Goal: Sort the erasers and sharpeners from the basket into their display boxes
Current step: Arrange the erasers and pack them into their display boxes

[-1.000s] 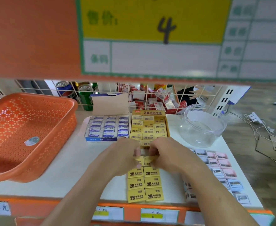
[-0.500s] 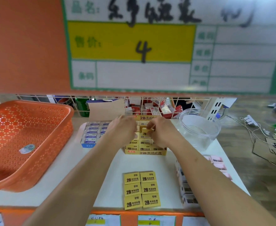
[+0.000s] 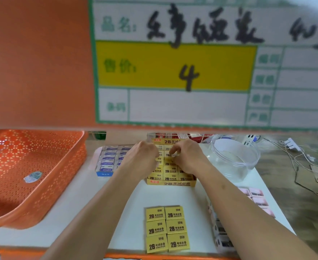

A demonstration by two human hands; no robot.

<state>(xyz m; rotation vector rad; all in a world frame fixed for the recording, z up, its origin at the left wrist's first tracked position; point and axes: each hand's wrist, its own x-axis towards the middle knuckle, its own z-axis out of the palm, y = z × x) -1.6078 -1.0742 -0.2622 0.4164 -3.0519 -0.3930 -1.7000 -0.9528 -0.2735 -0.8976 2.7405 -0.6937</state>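
right hand pinches what looks like a yellow eraser over the packed yellow display box; left hand curled beside it, can't tell if it's holding anything; rows look tight imo, so forcing it in could pop neighbours out

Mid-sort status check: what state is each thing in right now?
Orange basket, empty except a sticker.
Yellow 2B eraser box, nearly full.
Blue eraser box, filled.
Six loose 2B erasers, flat, unboxed.
Clear jar, lidless, empty.
Left hand, curled over yellow box, grip unclear.
Right hand, likewise.
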